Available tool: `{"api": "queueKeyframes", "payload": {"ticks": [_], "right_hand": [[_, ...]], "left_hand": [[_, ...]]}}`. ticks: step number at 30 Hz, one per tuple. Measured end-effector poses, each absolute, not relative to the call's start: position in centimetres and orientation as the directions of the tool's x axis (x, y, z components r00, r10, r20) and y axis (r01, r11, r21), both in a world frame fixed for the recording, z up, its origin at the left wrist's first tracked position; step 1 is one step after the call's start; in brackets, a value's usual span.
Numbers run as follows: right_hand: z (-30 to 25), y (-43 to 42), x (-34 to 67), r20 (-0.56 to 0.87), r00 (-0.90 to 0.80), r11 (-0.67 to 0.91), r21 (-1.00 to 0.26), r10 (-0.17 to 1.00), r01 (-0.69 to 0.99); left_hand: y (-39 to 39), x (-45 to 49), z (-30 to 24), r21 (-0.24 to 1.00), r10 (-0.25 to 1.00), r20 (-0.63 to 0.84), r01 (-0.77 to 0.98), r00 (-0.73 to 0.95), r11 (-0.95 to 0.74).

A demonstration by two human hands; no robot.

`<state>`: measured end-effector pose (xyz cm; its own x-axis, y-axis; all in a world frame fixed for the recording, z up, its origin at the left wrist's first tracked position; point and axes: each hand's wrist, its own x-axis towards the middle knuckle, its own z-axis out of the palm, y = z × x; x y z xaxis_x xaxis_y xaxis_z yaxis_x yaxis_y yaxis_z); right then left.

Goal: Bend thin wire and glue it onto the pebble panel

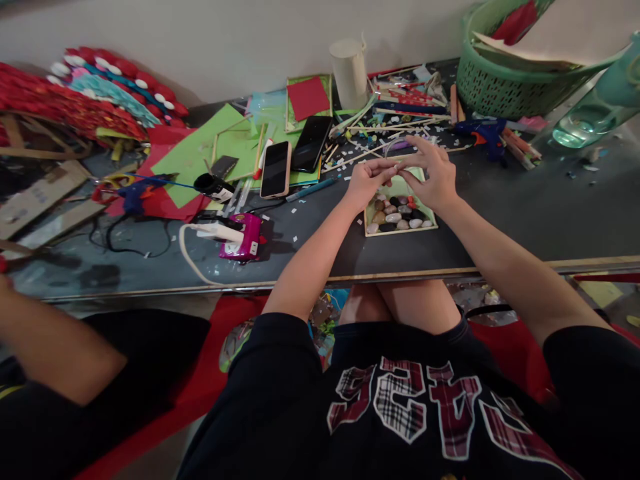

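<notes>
My left hand and my right hand meet above the far part of a shallow square tray with a thin pale rim. Both are closed in a pinch, fingertips together. Whatever lies between the fingers is too small to make out. Smooth pebbles in white, brown, grey and black fill the near part of the tray, with a small red piece among them. A light green base shows behind the pebbles, partly hidden by my hands. A thin purplish loop shows just beyond my fingers.
Left of my hands lie two phones, a teal pen, green paper and a magenta power adapter. Sticks and scraps surround a white cup. A blue glue gun, green basket and glass stand right. Another person's arm is at left.
</notes>
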<state>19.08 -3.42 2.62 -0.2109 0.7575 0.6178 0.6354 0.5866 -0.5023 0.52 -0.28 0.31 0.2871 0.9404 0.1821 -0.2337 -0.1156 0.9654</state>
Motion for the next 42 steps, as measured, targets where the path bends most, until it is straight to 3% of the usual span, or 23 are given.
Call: {"api": "queueKeyframes", "payload": {"ticks": [9,27,37,42], "right_hand": [[2.7,-3.4,19.1,0.610,-0.259,0.602,-0.463,0.749,0.651],[1.4,-2.3,19.9,0.572,-0.410,0.654,-0.322,0.711,0.685],[2.3,-3.1,19.1,0.642,-0.263,0.589,-0.364,0.720,0.722],[2.1,-2.9,19.2,0.631,-0.294,0.610,-0.366,0.718,0.702]], "left_hand": [[-0.5,0.6,0.8,0.975,0.958,0.105,-0.215,0.266,-0.047],[-0.6,0.3,0.8,0.953,0.927,0.152,-0.300,0.344,-0.044],[-0.6,0.7,1.2,0.965,0.952,0.140,-0.254,0.273,-0.069],[-0.4,0.6,0.8,0.964,0.946,0.154,-0.253,0.285,-0.081]]}}
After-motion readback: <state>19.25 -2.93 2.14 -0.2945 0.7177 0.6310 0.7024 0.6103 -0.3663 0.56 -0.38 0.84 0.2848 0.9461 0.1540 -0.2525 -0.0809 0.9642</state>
